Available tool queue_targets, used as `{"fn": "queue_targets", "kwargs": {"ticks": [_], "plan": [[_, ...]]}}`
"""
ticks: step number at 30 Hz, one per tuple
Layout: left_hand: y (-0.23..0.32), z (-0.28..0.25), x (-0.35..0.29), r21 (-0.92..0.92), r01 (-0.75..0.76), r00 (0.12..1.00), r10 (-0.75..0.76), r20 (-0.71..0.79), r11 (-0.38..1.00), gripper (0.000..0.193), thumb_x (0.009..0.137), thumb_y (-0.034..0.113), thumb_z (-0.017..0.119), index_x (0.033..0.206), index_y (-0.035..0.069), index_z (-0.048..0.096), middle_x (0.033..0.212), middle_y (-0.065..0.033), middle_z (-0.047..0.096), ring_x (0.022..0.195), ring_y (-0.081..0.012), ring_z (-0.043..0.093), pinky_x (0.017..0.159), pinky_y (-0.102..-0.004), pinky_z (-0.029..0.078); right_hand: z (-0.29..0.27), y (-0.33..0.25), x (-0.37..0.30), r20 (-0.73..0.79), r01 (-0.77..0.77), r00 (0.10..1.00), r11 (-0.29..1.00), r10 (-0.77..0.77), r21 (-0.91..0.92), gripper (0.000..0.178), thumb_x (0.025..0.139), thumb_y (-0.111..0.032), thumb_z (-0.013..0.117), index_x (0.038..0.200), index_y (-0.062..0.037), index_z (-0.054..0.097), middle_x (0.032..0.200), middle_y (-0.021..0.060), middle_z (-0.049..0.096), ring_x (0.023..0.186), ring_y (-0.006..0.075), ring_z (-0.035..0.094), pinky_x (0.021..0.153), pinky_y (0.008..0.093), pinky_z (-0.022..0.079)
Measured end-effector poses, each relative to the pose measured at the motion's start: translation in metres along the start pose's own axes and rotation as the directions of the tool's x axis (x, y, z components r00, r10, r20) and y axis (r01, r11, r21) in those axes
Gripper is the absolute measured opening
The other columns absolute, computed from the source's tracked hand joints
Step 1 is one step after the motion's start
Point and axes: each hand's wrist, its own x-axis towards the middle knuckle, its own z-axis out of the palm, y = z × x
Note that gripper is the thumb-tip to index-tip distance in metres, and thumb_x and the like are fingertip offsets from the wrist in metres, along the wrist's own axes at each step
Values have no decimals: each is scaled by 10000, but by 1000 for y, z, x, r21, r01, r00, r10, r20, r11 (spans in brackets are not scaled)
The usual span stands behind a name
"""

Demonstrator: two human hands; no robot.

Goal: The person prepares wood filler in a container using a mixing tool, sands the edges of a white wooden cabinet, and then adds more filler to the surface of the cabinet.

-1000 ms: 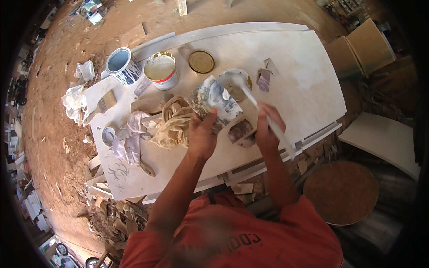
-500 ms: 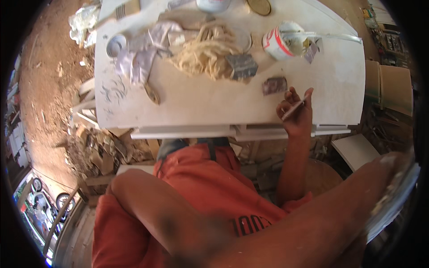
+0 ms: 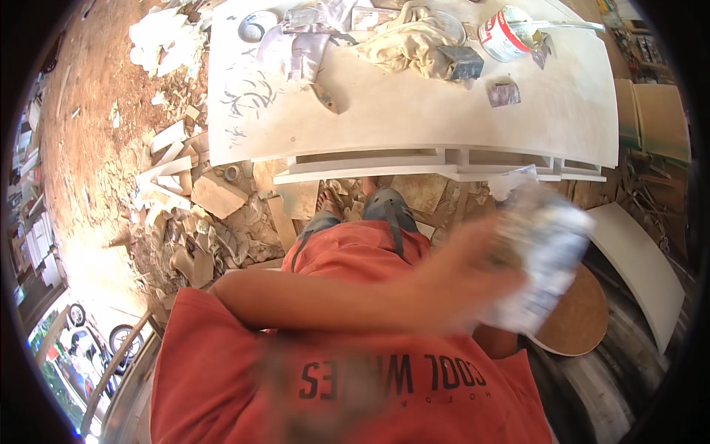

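Note:
My left arm crosses in front of my red shirt to the right. Smeared by motion, my left hand (image 3: pixel 481 266) grips a whitish-grey slab-like thing (image 3: pixel 543 255) whose kind I cannot make out. Behind it my right hand is hidden; only a bit of the right forearm (image 3: pixel 497 340) shows below. A thin pale flat piece (image 3: pixel 512 182) sticks out above the slab, its holder unseen. Beyond, on a white panel table (image 3: pixel 399 122), lie a purple-brown sandpaper-like piece (image 3: pixel 504 93), a dark grey block (image 3: pixel 460 63) and a crumpled beige cloth (image 3: pixel 407 44).
A white-and-red tub (image 3: pixel 504 35) stands at the far right. Left of the cloth lie lilac sheets (image 3: pixel 299 55), a scraper-like tool (image 3: pixel 324 98) and a round tin (image 3: pixel 257 27). Wood scraps (image 3: pixel 218 194) cover the floor; a round brown board (image 3: pixel 577 314) and white panel (image 3: pixel 637 270) are at right.
My left hand has swung from the far right edge inward with the slab, which now covers my right hand. My right hand earlier held a thin flat piece near the table edge. The view has shifted.

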Motion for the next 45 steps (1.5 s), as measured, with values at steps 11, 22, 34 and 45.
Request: {"fn": "queue_targets", "kwargs": {"ticks": [11, 22, 34, 45], "plan": [[-15, -150, -192, 198, 13, 759, 119, -640, 980, 341, 1000, 86, 533, 1326, -1, 485, 1130, -98, 652, 961, -147, 660, 795, -310, 591, 123, 66, -192, 870, 887, 456, 176, -189, -426, 287, 820, -5, 678, 1103, -41, 703, 1141, 102, 693, 1004, 253, 658, 834, 345, 546], [-32, -136, -223, 583, 27, 643, 432, -632, 812, 308, 997, 128, 547, 1257, -37, 532, 1061, -89, 662, 912, -110, 620, 766, -268, 524, 140, 125, -251, 924, 926, 331, -123, -190, -357, 336, 739, -61, 679, 1074, -52, 691, 1068, 56, 692, 946, 249, 650, 769, 358, 550], [-48, -201, -228, 492, -101, 445, 482, -755, 865, 365, 1021, 240, 529, 1289, -7, 539, 1027, -102, 684, 877, -165, 645, 779, -304, 526, 143, 161, -221, 709, 598, 699, 472, 88, -648, 286, 859, -58, 611, 1133, -69, 693, 1076, 117, 697, 995, 301, 652, 791, 401, 539], [-48, -338, -218, -202, -694, 672, 522, -525, 691, 483, 1031, 352, 401, 1489, 198, 410, 1606, -141, 267, 1501, -287, 176, 1217, -499, 107, 177, 208, -146, 898, 884, 390, -191, -204, -427, 525, 777, -19, 596, 1301, -55, 589, 1285, 93, 600, 1164, 304, 563, 867, 415, 496]]}}
